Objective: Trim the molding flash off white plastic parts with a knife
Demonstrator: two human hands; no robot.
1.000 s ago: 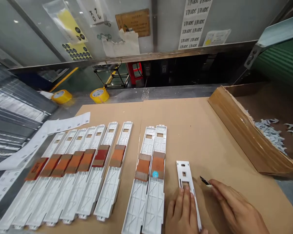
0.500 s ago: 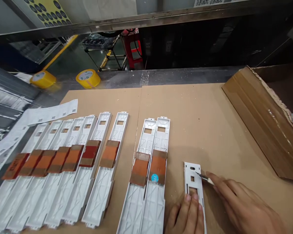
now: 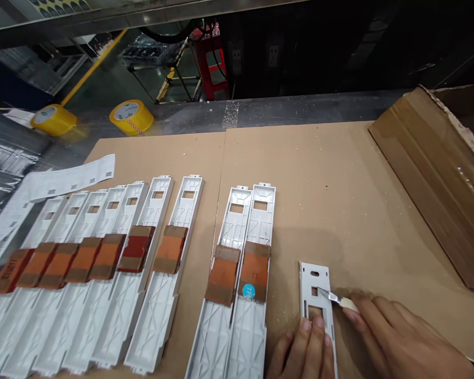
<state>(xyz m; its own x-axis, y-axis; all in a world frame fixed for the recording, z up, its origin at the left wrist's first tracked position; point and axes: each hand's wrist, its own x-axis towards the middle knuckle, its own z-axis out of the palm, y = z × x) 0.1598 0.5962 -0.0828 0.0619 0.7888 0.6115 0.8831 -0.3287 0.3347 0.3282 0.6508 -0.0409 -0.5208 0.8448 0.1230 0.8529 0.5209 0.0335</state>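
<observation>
A white plastic panel (image 3: pixel 324 281) with slots and square cut-outs lies on the cardboard sheet in front of me. My left hand (image 3: pixel 304 352) presses its fingers down over the panel's lower part, which is partly hidden beneath them. In my right hand (image 3: pixel 395 331) is a craft knife (image 3: pixel 339 300) with a pale handle, gripped by finger and thumb. The blade tip meets the panel at its small square hole. Left of my hands, two long white plastic trays (image 3: pixel 258 226) lie side by side, each with an orange and brown cardboard piece (image 3: pixel 256 268) across it.
More white trays (image 3: pixel 150 295) with cardboard pieces are lined up on the left. Two yellow tape rolls (image 3: pixel 132 117) sit behind, near paper sheets (image 3: pixel 71 179). An open cardboard box (image 3: pixel 434 184) stands at the right. Brown cardboard (image 3: pixel 319 210) covers the tabletop.
The knife tip has moved down the panel, from near the upper oval slot to the square hole. My left hand stays on the panel. The camera view has shifted slightly.
</observation>
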